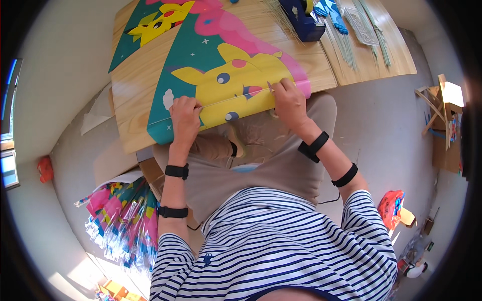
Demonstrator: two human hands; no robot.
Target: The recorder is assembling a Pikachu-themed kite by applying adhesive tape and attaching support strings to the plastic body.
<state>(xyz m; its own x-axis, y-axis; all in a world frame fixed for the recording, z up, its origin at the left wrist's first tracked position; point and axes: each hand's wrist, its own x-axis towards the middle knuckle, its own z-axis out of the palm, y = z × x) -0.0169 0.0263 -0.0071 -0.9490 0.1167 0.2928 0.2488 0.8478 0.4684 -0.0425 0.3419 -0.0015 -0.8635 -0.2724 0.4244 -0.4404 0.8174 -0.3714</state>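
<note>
A printed sheet in teal, pink and yellow, with a cartoon face, lies on the wooden table, and its near part bends down over the front edge. Across it runs a thin pale rod, slightly slanted. My left hand is closed on the rod at the sheet's left part, fingertips pressed together. Farther right, my right hand pinches at the rod's other end, close to the pink border. What lies under the fingertips of each hand is partly hidden.
A second printed sheet lies at the far left. Toward the far right are a dark blue tape dispenser, thin sticks, blue pieces and a clear plastic tray. Wrapped colourful bundles stand by my left side.
</note>
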